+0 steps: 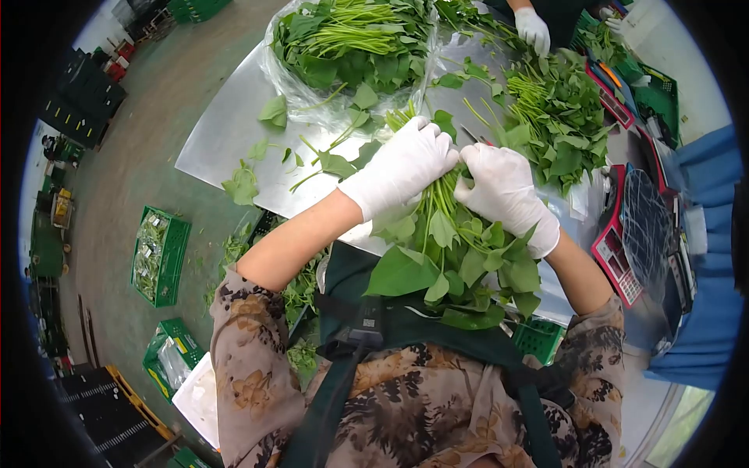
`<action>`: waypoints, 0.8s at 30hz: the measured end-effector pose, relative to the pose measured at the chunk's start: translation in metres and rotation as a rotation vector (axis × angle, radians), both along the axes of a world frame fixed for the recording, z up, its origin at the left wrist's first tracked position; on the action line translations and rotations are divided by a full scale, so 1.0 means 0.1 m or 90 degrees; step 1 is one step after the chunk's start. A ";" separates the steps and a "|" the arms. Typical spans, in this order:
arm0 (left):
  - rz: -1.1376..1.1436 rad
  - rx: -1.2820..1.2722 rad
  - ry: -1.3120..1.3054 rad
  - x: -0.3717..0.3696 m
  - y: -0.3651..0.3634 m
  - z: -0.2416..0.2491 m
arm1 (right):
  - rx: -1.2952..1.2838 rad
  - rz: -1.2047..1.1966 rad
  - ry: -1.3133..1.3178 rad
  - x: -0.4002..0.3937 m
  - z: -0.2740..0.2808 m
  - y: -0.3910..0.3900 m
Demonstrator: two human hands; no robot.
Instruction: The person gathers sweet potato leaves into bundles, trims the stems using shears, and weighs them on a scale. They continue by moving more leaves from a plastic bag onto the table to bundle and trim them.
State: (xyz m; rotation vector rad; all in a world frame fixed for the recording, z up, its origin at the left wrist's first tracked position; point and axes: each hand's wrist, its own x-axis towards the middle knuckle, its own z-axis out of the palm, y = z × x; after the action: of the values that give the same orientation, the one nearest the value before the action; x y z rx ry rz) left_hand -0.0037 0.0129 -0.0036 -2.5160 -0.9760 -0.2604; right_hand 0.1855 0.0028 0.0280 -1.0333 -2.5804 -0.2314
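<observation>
Both of my hands wear white gloves and grip one bunch of green leafy stems over the near edge of a metal table. My left hand wraps the stems from the left, near their cut ends. My right hand closes on the same bunch from the right, touching the left hand. The leaves hang down toward my apron.
A clear bag of greens lies at the table's far side, a loose pile of greens to the right. Another person's gloved hand reaches in at the top. Red scales stand right. Green crates sit on the floor left.
</observation>
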 end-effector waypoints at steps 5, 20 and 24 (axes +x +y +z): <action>0.007 -0.022 -0.024 -0.02 0.01 0.08 | -0.075 -0.100 0.033 -0.03 0.10 0.11; 0.067 -0.594 -0.886 -0.99 -0.45 0.10 | -0.568 0.183 0.245 0.20 0.42 -0.39; 0.086 -0.673 -0.908 -0.93 -0.54 0.16 | -0.376 0.268 0.133 0.00 0.31 -0.43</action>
State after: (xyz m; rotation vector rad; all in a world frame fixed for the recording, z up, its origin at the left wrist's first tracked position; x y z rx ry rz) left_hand -0.0962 -0.0410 0.0119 -2.8448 -2.1743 -2.1632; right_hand 0.1857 -0.0407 0.0591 -0.5998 -2.6385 0.7389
